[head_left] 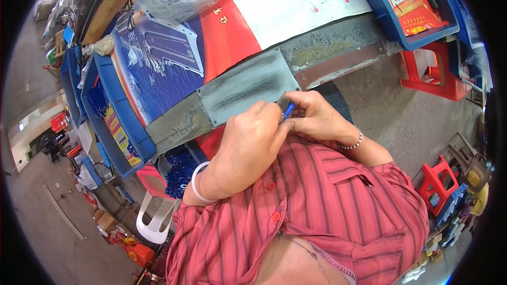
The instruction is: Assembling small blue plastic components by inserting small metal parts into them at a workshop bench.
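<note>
Mid-frame, the left hand [247, 140] and right hand [320, 120] both pinch a small blue piece [288, 111], probably to keep it steady, beside the counter [179, 125].

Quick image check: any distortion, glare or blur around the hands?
Head view: strong fisheye, corners black, white chair leaning near the rim; head view: pale sheet bright, print visible; head view: left hand and right hand fairly sharp, blue piece partly hidden by fingers.
</note>
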### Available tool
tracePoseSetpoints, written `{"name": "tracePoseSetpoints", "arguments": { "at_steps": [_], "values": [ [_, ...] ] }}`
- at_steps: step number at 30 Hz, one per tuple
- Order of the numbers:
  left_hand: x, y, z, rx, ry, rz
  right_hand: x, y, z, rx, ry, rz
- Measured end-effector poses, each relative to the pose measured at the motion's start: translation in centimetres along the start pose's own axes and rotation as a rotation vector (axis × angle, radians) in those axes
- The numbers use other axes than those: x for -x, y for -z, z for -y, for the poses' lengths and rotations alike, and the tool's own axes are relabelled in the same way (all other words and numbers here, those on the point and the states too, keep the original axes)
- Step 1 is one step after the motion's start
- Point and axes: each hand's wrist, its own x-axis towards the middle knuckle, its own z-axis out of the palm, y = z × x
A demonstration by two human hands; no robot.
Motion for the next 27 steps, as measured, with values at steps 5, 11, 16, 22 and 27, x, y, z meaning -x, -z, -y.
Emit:
{"name": "tracePoseSetpoints", "arguments": {
  "at_steps": [5, 11, 16, 22, 27],
  "values": [
    [0.0, 0.1, 0.4, 0.009, 0.011, -0.001, -0.4, -0.1, -0.5, 0.016, -0.003, 0.001],
    [0.1, 0.6, 0.8, 0.038, 0.015, -0.021, -0.8, -0.4, -0.3, -0.02, -0.047, 0.004],
    [0.2, 0.9, 1.2, 0.079, 0.022, -0.053, -1.4, -0.5, 0.3, -0.062, -0.109, 0.032],
    [-0.6, 1.4, 1.9, 0.103, 0.046, -0.076, -2.7, -0.4, 0.5, 0.037, 0.017, -0.022],
    [-2.0, 2.2, 1.9, 0.134, 0.028, -0.053, -3.1, 0.4, 2.1, 0.103, -0.01, -0.062]
  ]
}}
